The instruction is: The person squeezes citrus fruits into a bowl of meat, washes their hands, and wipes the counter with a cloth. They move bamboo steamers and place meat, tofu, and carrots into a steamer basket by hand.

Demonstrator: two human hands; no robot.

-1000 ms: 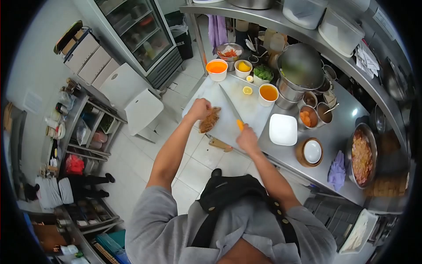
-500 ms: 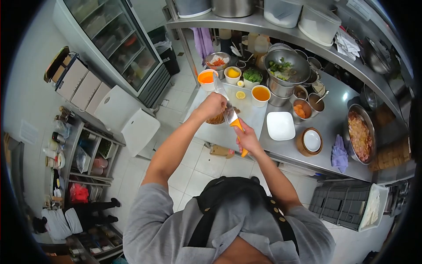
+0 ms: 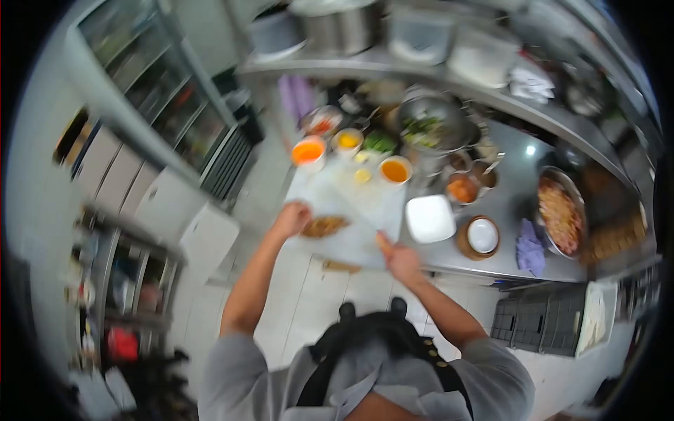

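My left hand (image 3: 293,217) is closed at the left side of the white cutting board (image 3: 358,245), beside a brown chopped heap (image 3: 325,226); whether its fingers hold anything is too small to tell. My right hand (image 3: 401,261) is wrapped round the orange handle of a knife (image 3: 381,240) at the board's right edge. The blade, smeared by motion, points up and left over the board. Behind lie a yellow lemon piece (image 3: 362,175), a bowl of orange liquid (image 3: 395,170) and a bowl of bright orange food (image 3: 308,152).
Right of the board stand a white square plate (image 3: 430,218), a small white dish in a brown holder (image 3: 483,236), a purple cloth (image 3: 530,249) and a large meat bowl (image 3: 560,214). A metal shelf (image 3: 365,62) crosses above. Someone in white (image 3: 98,391) is at the lower left.
The view has shifted and blurred. My hands have moved apart: the left off the blade to the board's left, the right with the knife to its right edge. The brown heap is now uncovered.
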